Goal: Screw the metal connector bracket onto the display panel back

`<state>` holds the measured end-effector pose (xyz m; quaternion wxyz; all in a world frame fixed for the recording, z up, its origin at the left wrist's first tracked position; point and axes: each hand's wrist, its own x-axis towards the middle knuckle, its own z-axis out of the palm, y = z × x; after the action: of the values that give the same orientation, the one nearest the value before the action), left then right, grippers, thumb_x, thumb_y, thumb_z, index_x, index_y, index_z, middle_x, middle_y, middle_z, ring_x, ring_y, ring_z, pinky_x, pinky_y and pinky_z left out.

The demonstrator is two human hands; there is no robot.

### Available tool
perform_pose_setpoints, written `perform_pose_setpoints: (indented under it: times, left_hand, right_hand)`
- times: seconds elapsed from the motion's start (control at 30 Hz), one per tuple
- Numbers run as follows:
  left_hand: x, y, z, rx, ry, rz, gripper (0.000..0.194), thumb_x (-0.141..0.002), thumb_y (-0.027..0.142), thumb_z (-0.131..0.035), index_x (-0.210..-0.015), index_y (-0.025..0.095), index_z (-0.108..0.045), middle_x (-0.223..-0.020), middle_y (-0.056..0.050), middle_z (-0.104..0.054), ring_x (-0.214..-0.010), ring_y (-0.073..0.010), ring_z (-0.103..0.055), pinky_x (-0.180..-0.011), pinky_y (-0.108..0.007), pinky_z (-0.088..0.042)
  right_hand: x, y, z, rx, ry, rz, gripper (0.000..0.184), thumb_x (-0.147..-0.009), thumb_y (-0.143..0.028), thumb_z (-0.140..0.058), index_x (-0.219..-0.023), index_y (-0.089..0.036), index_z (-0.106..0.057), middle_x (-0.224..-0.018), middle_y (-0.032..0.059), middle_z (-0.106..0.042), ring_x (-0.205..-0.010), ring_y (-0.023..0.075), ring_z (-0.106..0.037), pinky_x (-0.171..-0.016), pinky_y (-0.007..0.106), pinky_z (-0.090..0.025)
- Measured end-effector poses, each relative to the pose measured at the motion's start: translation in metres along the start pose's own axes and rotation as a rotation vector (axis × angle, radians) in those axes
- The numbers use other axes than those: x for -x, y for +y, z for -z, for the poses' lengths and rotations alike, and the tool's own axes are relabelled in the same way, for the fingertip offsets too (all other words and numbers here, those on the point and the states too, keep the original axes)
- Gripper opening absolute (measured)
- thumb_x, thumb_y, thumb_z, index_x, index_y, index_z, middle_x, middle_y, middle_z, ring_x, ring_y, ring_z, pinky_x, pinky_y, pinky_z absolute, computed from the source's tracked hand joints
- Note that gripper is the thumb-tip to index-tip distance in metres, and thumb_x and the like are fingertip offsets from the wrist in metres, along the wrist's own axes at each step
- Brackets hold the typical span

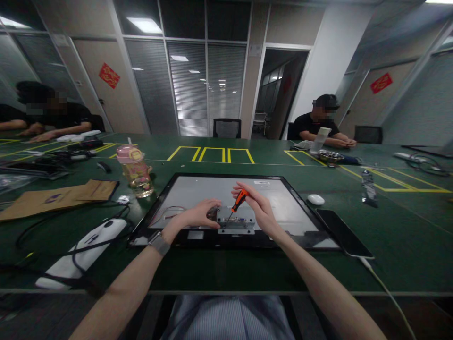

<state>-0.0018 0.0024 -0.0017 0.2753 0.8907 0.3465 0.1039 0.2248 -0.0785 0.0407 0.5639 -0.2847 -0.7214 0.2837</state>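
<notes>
A flat display panel (pixel 205 189) with a black frame lies with its pale grey back up on the table before me. At its near edge sits a metal bracket (pixel 236 228) with a row of connector ports. My left hand (pixel 200 215) grips the bracket's left end, thumb in front and fingers behind; a dark part (pixel 212 213) shows between them. My right hand (pixel 260 205) holds an orange and black screwdriver (pixel 239 200), tilted, its shaft pointing down at the bracket. Its tip is too small to make out. Thin wires (pixel 171 212) lie on the panel at left.
Left of the panel are a white power strip (pixel 88 248) with black cables, a pink-lidded bottle (pixel 134 170) and a brown paper bag (pixel 60 196). At right lie a phone (pixel 343 231) on a cable and a white earbud case (pixel 315 199). People sit across the table.
</notes>
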Motion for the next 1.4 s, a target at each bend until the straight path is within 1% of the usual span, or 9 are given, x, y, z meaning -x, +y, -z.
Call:
perform_pose_setpoints:
  times: [0.07,0.27,0.47,0.67,0.8,0.9,1.1,1.27,1.4]
  left_hand:
    - [0.000,-0.001,0.000,-0.002,-0.001,0.001,0.074,-0.064,0.048,-0.074,-0.127,0.021,-0.046,-0.143,-0.009,-0.040,-0.134,-0.0288,-0.032,-0.112,-0.043,-0.023]
    - [0.000,-0.001,0.000,0.017,0.008,-0.005,0.074,-0.064,0.048,-0.075,-0.128,0.023,-0.047,-0.143,-0.008,-0.041,-0.134,-0.0281,-0.032,-0.112,-0.042,-0.022]
    - [0.000,-0.001,0.001,0.005,-0.007,0.019,0.075,-0.063,0.050,-0.075,-0.128,0.023,-0.047,-0.143,-0.008,-0.040,-0.135,-0.0295,-0.031,-0.112,-0.044,-0.023]
    - [0.001,0.002,0.003,0.017,-0.006,0.020,0.074,-0.064,0.050,-0.074,-0.128,0.022,-0.047,-0.143,-0.009,-0.041,-0.135,-0.0295,-0.030,-0.112,-0.044,-0.023]
    - [0.001,0.000,0.003,-0.007,-0.010,0.026,0.079,-0.064,0.053,-0.073,-0.131,0.021,-0.044,-0.142,-0.010,-0.041,-0.133,-0.0301,-0.033,-0.111,-0.044,-0.025]
    - [0.001,-0.003,0.002,-0.012,-0.003,0.021,0.079,-0.064,0.054,-0.072,-0.131,0.023,-0.044,-0.141,-0.009,-0.043,-0.130,-0.0301,-0.038,-0.109,-0.044,-0.028]
    - [0.000,-0.001,0.002,-0.009,0.001,0.026,0.077,-0.064,0.050,-0.074,-0.129,0.021,-0.046,-0.142,-0.009,-0.042,-0.133,-0.0294,-0.034,-0.111,-0.043,-0.025]
    - [0.000,-0.001,0.002,-0.024,-0.001,0.022,0.078,-0.065,0.049,-0.074,-0.130,0.020,-0.044,-0.142,-0.010,-0.041,-0.134,-0.0292,-0.033,-0.112,-0.043,-0.024]
    - [0.000,-0.004,0.002,-0.028,-0.006,0.015,0.079,-0.065,0.051,-0.073,-0.131,0.021,-0.043,-0.143,-0.009,-0.040,-0.135,-0.0287,-0.031,-0.112,-0.042,-0.024]
  right_hand:
    - [0.000,0.001,-0.001,-0.035,-0.021,-0.003,0.039,-0.095,-0.027,-0.042,-0.133,-0.031,-0.048,-0.118,0.0067,-0.059,-0.101,0.0196,-0.061,-0.089,0.040,-0.049]
    - [0.000,0.000,0.000,0.231,0.151,0.073,0.026,-0.085,-0.029,-0.060,-0.110,-0.027,-0.067,-0.091,0.0046,-0.060,-0.084,0.0184,-0.059,-0.079,0.036,-0.050]
    - [0.000,-0.001,-0.001,0.010,-0.001,0.017,0.038,-0.094,-0.026,-0.043,-0.132,-0.031,-0.049,-0.114,0.0067,-0.060,-0.099,0.0191,-0.061,-0.089,0.039,-0.049]
    - [-0.002,0.007,-0.001,0.087,0.211,0.002,0.018,-0.080,-0.029,-0.067,-0.098,-0.026,-0.071,-0.091,0.0044,-0.060,-0.082,0.0173,-0.059,-0.075,0.032,-0.052]
    - [-0.003,0.006,0.001,-0.078,0.068,-0.056,0.027,-0.091,-0.033,-0.051,-0.114,-0.027,-0.065,-0.108,0.0067,-0.061,-0.096,0.0195,-0.061,-0.089,0.038,-0.048]
    - [-0.002,0.007,0.000,-0.224,-0.031,-0.102,0.036,-0.093,-0.033,-0.048,-0.128,-0.029,-0.053,-0.111,0.0060,-0.063,-0.099,0.0202,-0.062,-0.091,0.042,-0.049]
    - [-0.003,0.009,0.000,0.012,0.126,-0.041,0.022,-0.081,-0.032,-0.065,-0.102,-0.025,-0.069,-0.094,0.0046,-0.062,-0.086,0.0175,-0.061,-0.078,0.032,-0.052]
    - [-0.002,0.007,0.000,-0.081,-0.013,-0.043,0.035,-0.095,-0.031,-0.042,-0.127,-0.028,-0.053,-0.113,0.0072,-0.061,-0.100,0.0187,-0.062,-0.089,0.037,-0.049]
    - [-0.001,0.007,0.000,0.077,0.041,0.025,0.035,-0.094,-0.030,-0.044,-0.127,-0.026,-0.053,-0.106,0.0071,-0.064,-0.093,0.0182,-0.063,-0.083,0.036,-0.051]
